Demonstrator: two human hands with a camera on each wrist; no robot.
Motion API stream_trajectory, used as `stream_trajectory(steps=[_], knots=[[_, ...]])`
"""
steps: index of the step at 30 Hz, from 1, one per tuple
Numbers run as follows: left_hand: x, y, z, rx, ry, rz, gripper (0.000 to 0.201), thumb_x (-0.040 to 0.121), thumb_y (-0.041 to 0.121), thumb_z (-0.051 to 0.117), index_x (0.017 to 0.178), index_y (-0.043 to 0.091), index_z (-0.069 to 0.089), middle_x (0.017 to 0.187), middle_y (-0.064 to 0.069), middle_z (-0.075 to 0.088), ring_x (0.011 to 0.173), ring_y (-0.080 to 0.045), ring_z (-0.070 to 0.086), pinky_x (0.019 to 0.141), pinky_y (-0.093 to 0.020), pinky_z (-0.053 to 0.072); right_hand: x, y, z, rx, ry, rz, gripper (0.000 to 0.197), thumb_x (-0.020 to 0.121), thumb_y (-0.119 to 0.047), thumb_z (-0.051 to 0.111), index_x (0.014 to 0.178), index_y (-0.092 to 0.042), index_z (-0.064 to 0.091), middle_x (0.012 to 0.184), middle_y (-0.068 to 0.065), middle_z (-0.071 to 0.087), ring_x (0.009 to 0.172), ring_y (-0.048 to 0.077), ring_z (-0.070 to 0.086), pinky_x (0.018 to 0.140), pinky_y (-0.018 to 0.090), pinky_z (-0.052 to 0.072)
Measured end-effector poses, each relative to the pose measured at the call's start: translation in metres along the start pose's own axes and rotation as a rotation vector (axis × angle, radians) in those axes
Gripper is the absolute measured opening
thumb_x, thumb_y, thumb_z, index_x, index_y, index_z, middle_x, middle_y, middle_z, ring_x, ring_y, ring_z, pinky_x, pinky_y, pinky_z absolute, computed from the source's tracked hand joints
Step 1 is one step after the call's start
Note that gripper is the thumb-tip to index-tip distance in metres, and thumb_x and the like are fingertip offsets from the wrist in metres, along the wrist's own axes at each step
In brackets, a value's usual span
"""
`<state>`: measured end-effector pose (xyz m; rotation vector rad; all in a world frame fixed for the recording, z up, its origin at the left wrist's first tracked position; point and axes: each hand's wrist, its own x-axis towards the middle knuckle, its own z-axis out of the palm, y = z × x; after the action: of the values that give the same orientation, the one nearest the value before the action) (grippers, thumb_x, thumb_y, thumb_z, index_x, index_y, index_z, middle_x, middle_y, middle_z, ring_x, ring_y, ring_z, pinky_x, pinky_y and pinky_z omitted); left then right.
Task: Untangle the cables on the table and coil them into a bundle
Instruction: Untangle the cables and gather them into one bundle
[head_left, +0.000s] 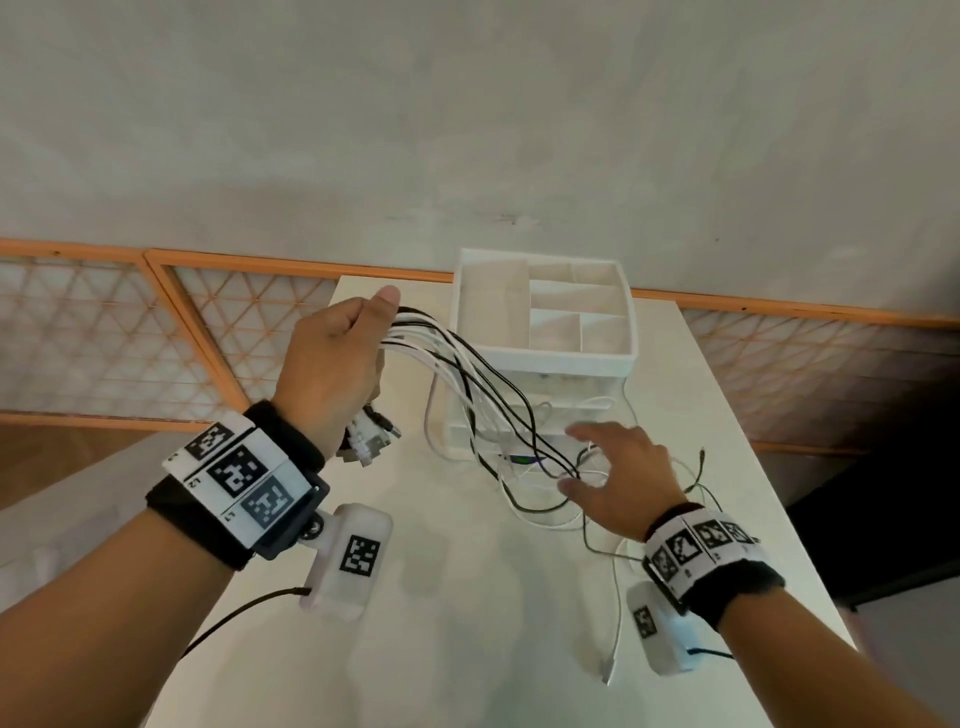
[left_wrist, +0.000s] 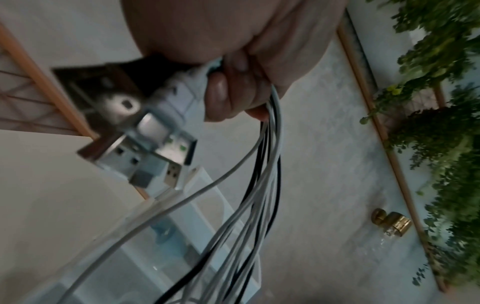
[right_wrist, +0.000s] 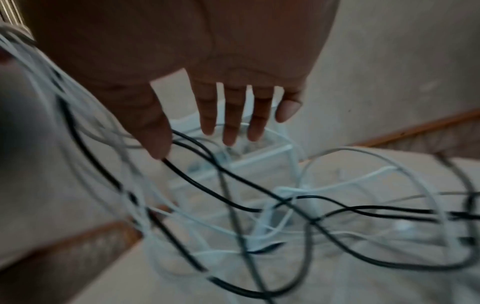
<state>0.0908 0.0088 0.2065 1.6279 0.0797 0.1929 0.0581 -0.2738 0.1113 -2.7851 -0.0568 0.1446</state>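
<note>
Left hand (head_left: 332, 358) is raised above the bench (head_left: 452, 613), fingers curled tight round a gathered bunch of thin round cables (head_left: 467, 374), white and black. Below its fist hangs a cluster of plugs (left_wrist: 153, 148): flat rectangular metal USB shells on white plastic bodies. From the thumb side the strands fan out and slope down towards the right hand (head_left: 618, 480).

Right hand is spread wide, fingers (right_wrist: 231, 123) straight and apart, palm down over the loose tangle; the thumb tip lies against a black strand, nothing gripped. Under and beyond it the cables loop and cross on the smooth white bench surface, one white flat-ended lead trailing back past the right wrist.

Just beyond both hands stands a white plastic organiser (head_left: 545, 312), square, with open compartments; the strands pass across its front.
</note>
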Motion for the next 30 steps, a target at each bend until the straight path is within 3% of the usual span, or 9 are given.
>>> stream_trajectory(steps=[4, 7, 10, 17, 20, 24, 25, 27, 30], knots=[[-0.004, 0.01, 0.008, -0.032, -0.06, 0.049, 0.047, 0.098, 0.037, 0.056, 0.074, -0.003, 0.049, 0.041, 0.014, 0.021, 0.037, -0.01, 0.017, 0.043, -0.021, 0.018, 0.01, -0.049, 0.004, 0.389, 0.177, -0.222, 0.051, 0.077, -0.049, 0.076, 0.122, -0.03, 0.06, 0.103, -0.015, 0.063, 0.093, 0.009, 0.055, 0.084, 0.028, 0.045], [-0.006, 0.017, 0.007, -0.049, -0.045, 0.103, 0.05, 0.098, 0.037, 0.056, 0.065, 0.003, 0.041, 0.041, 0.014, 0.021, 0.037, -0.011, 0.018, 0.043, -0.022, 0.019, 0.02, -0.068, 0.011, 0.213, 0.214, -0.233, 0.027, 0.084, -0.047, 0.066, 0.088, -0.02, 0.066, 0.083, -0.007, 0.06, 0.08, 0.018, 0.057, 0.075, 0.034, 0.048], [-0.004, 0.024, -0.002, -0.097, 0.022, 0.13, 0.056, 0.097, 0.038, 0.058, 0.076, -0.013, 0.046, 0.042, 0.011, 0.021, 0.04, -0.014, 0.016, 0.044, -0.026, 0.016, 0.021, -0.061, 0.016, 0.006, 0.065, -0.099, 0.031, 0.09, -0.044, 0.055, 0.072, -0.019, 0.057, 0.083, 0.002, 0.063, 0.081, 0.026, 0.059, 0.074, 0.034, 0.046], [0.003, 0.021, -0.028, -0.124, 0.158, 0.093, 0.054, 0.098, 0.039, 0.057, 0.067, -0.003, 0.046, 0.039, 0.005, 0.028, 0.036, -0.014, 0.019, 0.042, -0.024, 0.018, 0.022, 0.017, 0.009, -0.132, 0.001, 0.381, 0.044, 0.094, -0.055, 0.041, 0.103, -0.019, 0.065, 0.107, 0.016, 0.069, 0.095, 0.037, 0.063, 0.077, 0.037, 0.047], [0.002, 0.011, -0.022, -0.127, 0.179, 0.043, 0.051, 0.098, 0.039, 0.056, 0.056, 0.019, 0.036, 0.039, 0.007, 0.028, 0.035, -0.012, 0.02, 0.041, -0.021, 0.022, 0.027, 0.033, -0.021, -0.02, 0.235, 0.492, 0.031, 0.096, -0.041, 0.046, 0.109, -0.021, 0.066, 0.105, 0.022, 0.068, 0.091, 0.041, 0.061, 0.075, 0.039, 0.046], [0.004, 0.005, -0.01, -0.167, 0.191, 0.002, 0.042, 0.098, 0.038, 0.056, 0.067, 0.013, 0.044, 0.041, 0.006, 0.026, 0.038, -0.012, 0.018, 0.04, -0.021, 0.02, 0.021, 0.052, -0.034, 0.177, 0.562, 0.463, 0.04, 0.093, -0.018, 0.058, 0.133, -0.024, 0.06, 0.108, 0.025, 0.069, 0.103, 0.043, 0.062, 0.089, 0.043, 0.05], [0.005, 0.004, -0.008, -0.176, 0.182, 0.003, 0.04, 0.099, 0.037, 0.055, 0.069, 0.012, 0.044, 0.041, 0.006, 0.026, 0.038, -0.012, 0.018, 0.04, -0.021, 0.019, 0.018, 0.056, -0.027, 0.169, 0.485, 0.43, 0.048, 0.091, -0.018, 0.063, 0.138, -0.022, 0.056, 0.113, 0.023, 0.068, 0.106, 0.04, 0.062, 0.092, 0.04, 0.048], [0.006, 0.002, -0.004, -0.16, 0.138, 0.019, 0.035, 0.099, 0.038, 0.055, 0.076, 0.013, 0.047, 0.04, 0.008, 0.025, 0.039, -0.012, 0.018, 0.041, -0.021, 0.019, 0.009, 0.06, -0.001, 0.099, 0.079, 0.368, 0.079, 0.083, -0.036, 0.075, 0.15, -0.022, 0.037, 0.133, 0.017, 0.059, 0.121, 0.033, 0.056, 0.101, 0.036, 0.042], [0.006, -0.005, 0.001, -0.058, 0.063, 0.039, 0.034, 0.098, 0.038, 0.055, 0.079, 0.011, 0.051, 0.04, 0.01, 0.025, 0.037, -0.012, 0.019, 0.045, -0.023, 0.02, 0.001, 0.043, 0.016, -0.069, -0.301, 0.232, 0.115, 0.07, -0.062, 0.077, 0.156, -0.036, 0.005, 0.159, 0.005, 0.026, 0.143, 0.026, 0.032, 0.115, 0.045, 0.031]])
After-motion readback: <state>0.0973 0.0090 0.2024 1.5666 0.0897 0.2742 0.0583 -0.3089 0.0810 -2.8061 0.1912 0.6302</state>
